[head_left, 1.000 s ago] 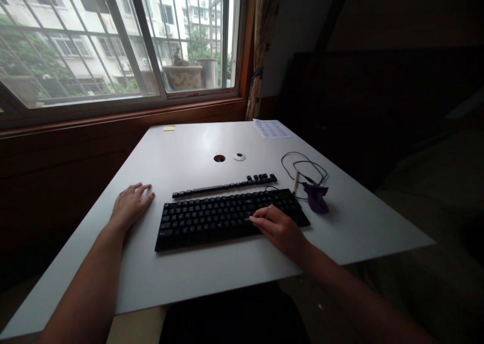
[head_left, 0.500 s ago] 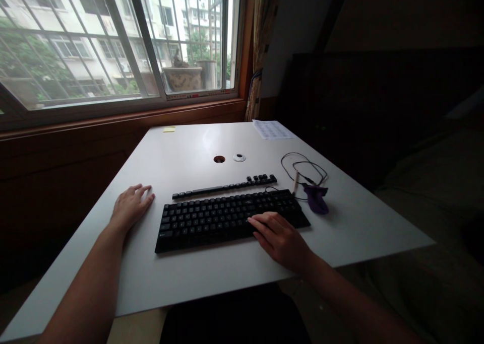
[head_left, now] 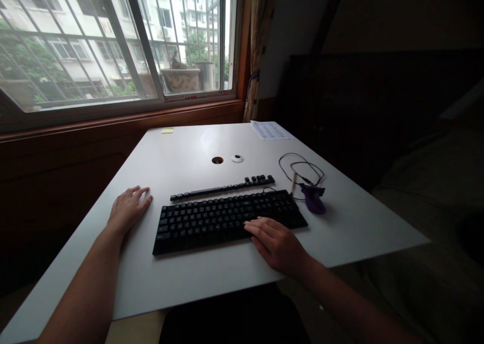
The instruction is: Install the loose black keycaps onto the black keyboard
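A black keyboard [head_left: 212,223] lies on the white desk, and its front row looks bare of keycaps. Behind it, a line of loose black keycaps [head_left: 227,187] runs roughly parallel, a long space bar among them. My right hand [head_left: 278,243] rests over the front right part of the keyboard. Its fingers stretch leftward, close to one another, and I see nothing held; the area under them is hidden. Left of the keyboard, my left hand [head_left: 130,208] lies flat on the desk, fingers a little apart, touching no object.
Right of the keyboard are a purple cloth-like item [head_left: 314,200], a thin pale stick [head_left: 293,184] and a looped black cable [head_left: 302,165]. Farther back are a round desk hole [head_left: 217,160], its white cover [head_left: 237,158], printed paper [head_left: 270,130] and yellow sticky notes [head_left: 167,130].
My right hand has lowered slightly toward the front of the keyboard, its fingers flatter. My left hand stays in place. The whole view has shifted a little.
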{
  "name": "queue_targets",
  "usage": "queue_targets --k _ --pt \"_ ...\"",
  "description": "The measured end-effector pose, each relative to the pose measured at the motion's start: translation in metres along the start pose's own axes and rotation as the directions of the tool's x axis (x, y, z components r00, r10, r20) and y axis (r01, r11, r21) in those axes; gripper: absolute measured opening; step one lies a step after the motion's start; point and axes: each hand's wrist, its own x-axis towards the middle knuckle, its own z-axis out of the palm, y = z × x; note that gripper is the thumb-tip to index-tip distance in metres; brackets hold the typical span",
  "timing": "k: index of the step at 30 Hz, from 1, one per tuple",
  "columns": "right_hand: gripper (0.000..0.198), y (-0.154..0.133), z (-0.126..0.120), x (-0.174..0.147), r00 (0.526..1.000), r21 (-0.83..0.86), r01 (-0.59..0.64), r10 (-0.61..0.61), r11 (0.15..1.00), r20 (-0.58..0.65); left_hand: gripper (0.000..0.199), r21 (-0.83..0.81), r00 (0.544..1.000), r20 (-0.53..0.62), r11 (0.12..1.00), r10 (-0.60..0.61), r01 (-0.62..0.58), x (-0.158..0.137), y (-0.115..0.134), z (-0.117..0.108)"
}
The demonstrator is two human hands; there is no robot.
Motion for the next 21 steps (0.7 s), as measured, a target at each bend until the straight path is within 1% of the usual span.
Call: queue_targets --k 6,11,15,21 --pt "0.047 -0.0043 -0.0040 -0.0012 0.998 -0.019 -0.023 0.022 1.000 -0.057 0.067 0.016 1.000 -0.001 1.000 -0.001 0.001 -0.0003 0.0018 -0.0012" --pt "0.051 -0.0055 -0.0050 -0.0023 0.999 -0.023 -0.014 0.013 1.000 -0.033 0.067 0.012 1.000 -0.008 1.000 -0.012 0.012 -0.0005 0.0023 -0.0017" --pt "0.049 -0.0053 -0.0044 -0.0015 1.000 -0.018 -0.026 0.026 0.999 -0.016 0.066 0.012 1.000 -0.008 1.000 -0.007 0.007 -0.0007 0.0018 -0.0013" --pt "0.051 -0.0059 -0.0056 -0.0001 1.000 -0.006 -0.013 0.013 1.000 -0.021 0.065 0.019 1.000 -0.005 1.000 -0.011 0.011 -0.0007 0.0019 -0.0009"
